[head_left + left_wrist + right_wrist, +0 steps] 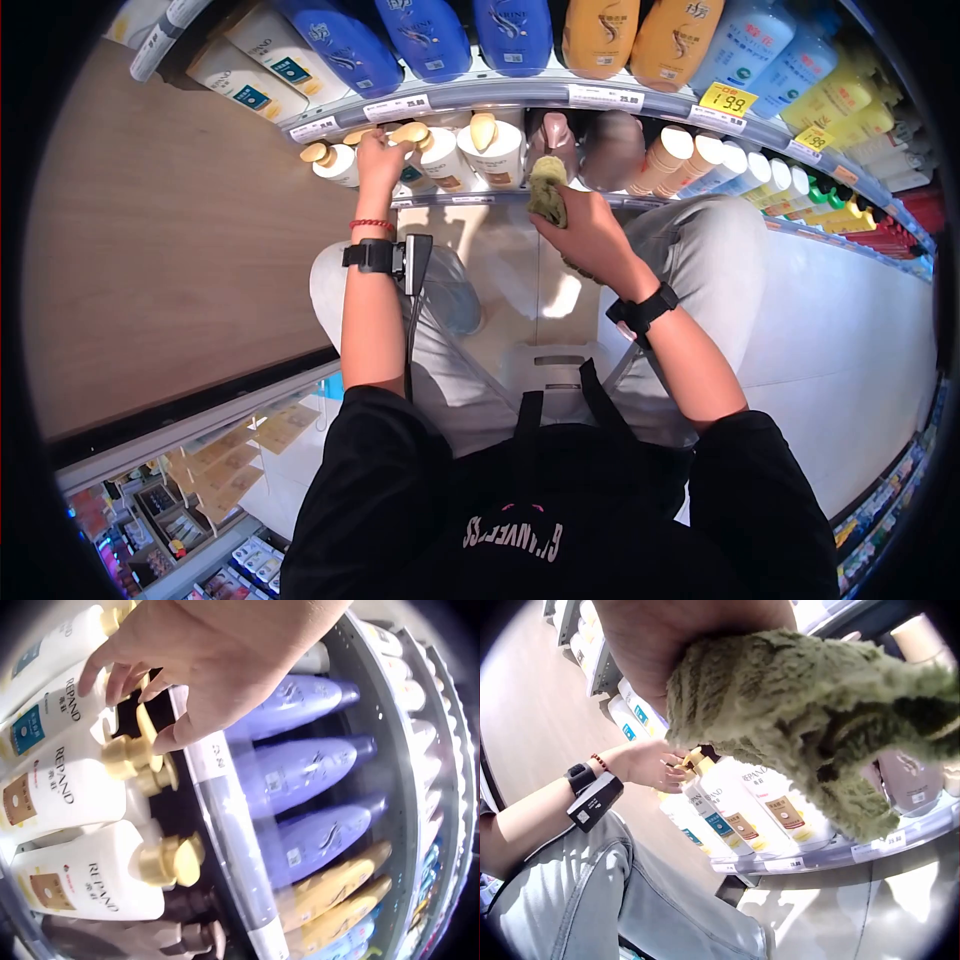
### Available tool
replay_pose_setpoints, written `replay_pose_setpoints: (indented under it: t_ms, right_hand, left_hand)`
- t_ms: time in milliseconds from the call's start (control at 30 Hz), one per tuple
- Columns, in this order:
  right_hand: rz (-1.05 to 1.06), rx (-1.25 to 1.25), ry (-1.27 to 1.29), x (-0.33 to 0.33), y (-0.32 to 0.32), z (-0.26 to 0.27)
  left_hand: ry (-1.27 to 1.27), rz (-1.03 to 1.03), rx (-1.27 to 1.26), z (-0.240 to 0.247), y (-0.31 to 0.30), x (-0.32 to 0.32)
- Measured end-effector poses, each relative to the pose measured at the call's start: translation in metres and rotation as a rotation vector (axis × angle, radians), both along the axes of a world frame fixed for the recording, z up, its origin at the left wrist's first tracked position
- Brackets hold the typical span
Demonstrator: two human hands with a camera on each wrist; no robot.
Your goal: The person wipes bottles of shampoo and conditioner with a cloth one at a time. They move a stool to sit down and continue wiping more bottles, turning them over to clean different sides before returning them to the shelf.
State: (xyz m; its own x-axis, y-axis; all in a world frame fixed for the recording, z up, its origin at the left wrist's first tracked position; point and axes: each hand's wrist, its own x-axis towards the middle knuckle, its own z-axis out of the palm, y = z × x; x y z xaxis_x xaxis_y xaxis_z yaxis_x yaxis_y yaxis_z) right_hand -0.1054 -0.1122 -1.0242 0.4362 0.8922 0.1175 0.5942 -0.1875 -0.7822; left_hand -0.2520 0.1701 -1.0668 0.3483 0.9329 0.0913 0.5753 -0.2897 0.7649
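At the upper middle of the head view, low on a shop shelf, the person's left hand (380,160) reaches in among a row of cream pump bottles (490,150) with gold pump heads (483,128). From the left wrist view, its fingers (112,664) are spread and only lightly bent. The fingertips lie by the white bottle bodies at the upper left of the frame, and the thumb tip sits just beside one gold pump head. The hand touches the bottles but is not plainly closed round any of them. The right hand (590,235), just right of centre in the head view, is clenched round a green cloth (547,190). The cloth is bunched up and held against the front of the same shelf, next to the brown bottles (610,150). In the right wrist view the cloth fills the upper right of the frame, with the cream bottles behind and below it at centre. A grey shelf rail (500,95) with white price strips runs across the top of the head view. Blue bottles (430,35) stand above the rail, and a yellow price tag (727,98) sits on it towards the upper right. A black wrist band (370,255) sits on the left forearm, and the person's light jeans (700,260) fill the middle of the frame.
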Motion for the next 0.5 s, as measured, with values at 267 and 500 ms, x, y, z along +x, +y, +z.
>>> replay_pose_setpoints:
  t_ms: [267,500]
  right_hand:
    - [-0.001,0.004,-0.009,0.003,0.001,0.004]
    - [0.011,-0.001,-0.026,0.0,0.006,0.008]
  left_hand:
    - [-0.039,0.156,-0.195,0.031,0.008,-0.038]
    - [0.233,0.26,-0.048,0.011,0.089,-0.087]
